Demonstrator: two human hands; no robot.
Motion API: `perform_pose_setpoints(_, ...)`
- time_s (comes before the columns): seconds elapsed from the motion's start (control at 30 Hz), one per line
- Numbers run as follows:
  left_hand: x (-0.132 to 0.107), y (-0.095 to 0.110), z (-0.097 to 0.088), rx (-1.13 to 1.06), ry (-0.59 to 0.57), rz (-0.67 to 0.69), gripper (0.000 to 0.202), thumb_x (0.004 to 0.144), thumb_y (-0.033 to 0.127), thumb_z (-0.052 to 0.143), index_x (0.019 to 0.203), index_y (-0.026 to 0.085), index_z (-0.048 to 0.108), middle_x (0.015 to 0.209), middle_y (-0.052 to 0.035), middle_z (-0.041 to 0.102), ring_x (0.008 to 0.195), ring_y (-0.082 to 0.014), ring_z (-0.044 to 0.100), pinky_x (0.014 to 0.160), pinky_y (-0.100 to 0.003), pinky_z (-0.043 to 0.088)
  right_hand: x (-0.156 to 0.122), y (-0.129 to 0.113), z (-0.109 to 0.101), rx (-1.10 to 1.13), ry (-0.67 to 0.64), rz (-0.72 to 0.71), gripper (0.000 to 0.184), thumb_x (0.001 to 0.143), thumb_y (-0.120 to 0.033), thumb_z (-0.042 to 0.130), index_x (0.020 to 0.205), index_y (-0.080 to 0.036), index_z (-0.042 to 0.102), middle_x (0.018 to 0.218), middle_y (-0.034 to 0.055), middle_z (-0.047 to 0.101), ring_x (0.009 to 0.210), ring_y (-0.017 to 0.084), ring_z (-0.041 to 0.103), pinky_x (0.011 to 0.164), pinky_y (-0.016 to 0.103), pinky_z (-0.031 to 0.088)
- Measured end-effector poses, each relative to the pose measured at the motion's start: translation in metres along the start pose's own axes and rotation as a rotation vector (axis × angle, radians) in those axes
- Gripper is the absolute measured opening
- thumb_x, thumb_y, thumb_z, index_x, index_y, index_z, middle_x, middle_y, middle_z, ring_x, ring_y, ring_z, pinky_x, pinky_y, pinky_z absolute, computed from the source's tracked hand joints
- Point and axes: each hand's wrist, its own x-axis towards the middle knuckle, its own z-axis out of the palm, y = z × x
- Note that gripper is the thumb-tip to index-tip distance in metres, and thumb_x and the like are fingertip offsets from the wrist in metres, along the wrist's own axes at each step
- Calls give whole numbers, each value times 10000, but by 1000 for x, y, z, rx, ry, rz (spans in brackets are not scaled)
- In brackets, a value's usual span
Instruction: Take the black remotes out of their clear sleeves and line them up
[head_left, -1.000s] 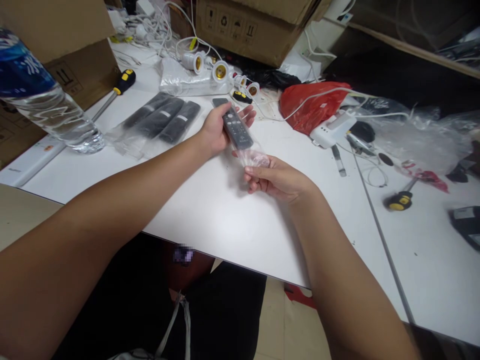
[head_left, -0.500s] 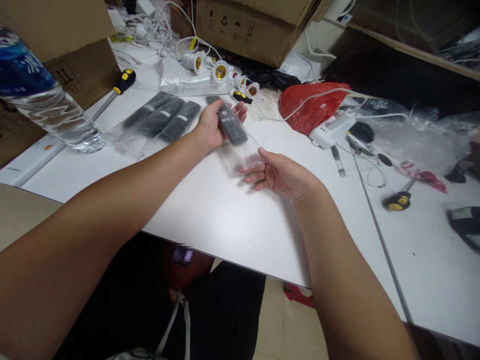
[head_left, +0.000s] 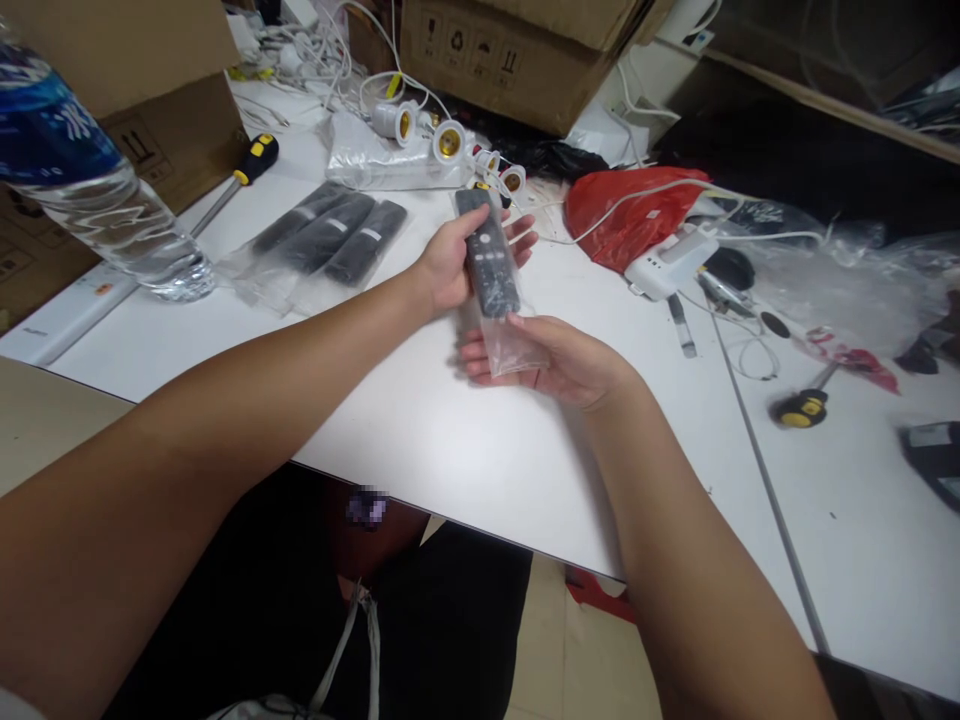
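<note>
My left hand is wrapped around a black remote control that sits inside a clear plastic sleeve. My right hand is under the loose lower end of that sleeve, palm up, fingers curled lightly against the plastic. Both hands hover just above the white table. Left of my left hand lie several more black remotes in clear sleeves, side by side.
A water bottle and cardboard boxes stand at the left. A yellow-handled screwdriver lies near them. Lamp sockets with white cable, a red bag, a white adapter and another screwdriver clutter the back and right.
My left hand has turned the remote more upright and moved it slightly right. My right hand opened, then slid in under the sleeve's loose end.
</note>
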Motion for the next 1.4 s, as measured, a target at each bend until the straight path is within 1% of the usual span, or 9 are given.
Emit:
perform_pose_setpoints(0.13,-3,-4,2,-17,-36,-9,272,1059,301,471,1219,139,619,1370,-95,666,1356,-309,567,1092,-429,535,2,2,2,18,-19,32,299,933,-369,716,1075,-111,761,1115,165,773,1015,279,763,953,449,619)
perform_pose_setpoints(0.3,3,6,0,-93,33,18,312,1066,289,455,1297,127,589,1402,-105,645,1370,-305,553,1105,-417,516,3,3,-7,67,-38,52,242,999,-258,598,1086,-95,754,1072,166,781,993,272,769,897,450,640)
perform_pose_setpoints(0.5,8,15,-3,-90,63,47,331,1063,298,455,1313,127,588,1362,-123,669,1337,-285,592,1075,-385,532,4,3,-6,66,-18,70,290,1036,-235,502,1100,-88,744,1105,170,775,1031,285,761,878,429,646)
perform_pose_setpoints(0.77,12,26,-7,-129,185,146,337,1060,301,446,1348,173,566,1305,-113,705,1266,-264,651,991,-364,583,4,2,-10,88,-17,83,366,1060,-237,421,1111,-73,744,1057,153,788,1001,267,766,878,426,643)
perform_pose_setpoints(0.93,19,32,-14,-143,178,159,397,1079,327,423,1407,118,499,1404,-128,634,1364,-249,570,948,-300,595,3,2,-15,22,-40,73,327,1013,-302,525,1106,-80,747,1096,174,777,1050,299,752,910,444,625)
perform_pose_setpoints(1.03,21,35,-16,-155,151,154,396,1098,333,383,1415,123,495,1448,-112,602,1416,-238,510,1027,-301,560,-2,1,-22,-44,-54,2,337,934,-364,663,1124,-98,744,1146,179,764,1086,316,738,912,435,620)
perform_pose_setpoints(1.17,18,33,-15,-148,131,125,366,1092,327,394,1378,142,527,1474,-110,585,1424,-226,496,1077,-290,532,-6,-3,-30,-34,-4,-75,552,863,-633,663,1075,-130,742,1196,193,744,1130,361,713,907,482,613)
perform_pose_setpoints(1.27,13,21,-9,-128,133,102,340,1081,314,407,1295,99,559,1440,-132,603,1415,-276,512,987,-310,587,-2,-3,-33,17,50,-101,702,816,-791,591,1027,-138,738,1151,193,754,1101,365,719,895,484,615)
perform_pose_setpoints(1.4,2,-5,4,-143,104,42,278,1063,311,450,1257,147,564,1456,-106,593,1363,-317,560,1011,-431,581,4,3,-33,-28,129,-120,601,803,-716,691,1002,-153,760,1013,146,782,972,308,752,831,389,629)
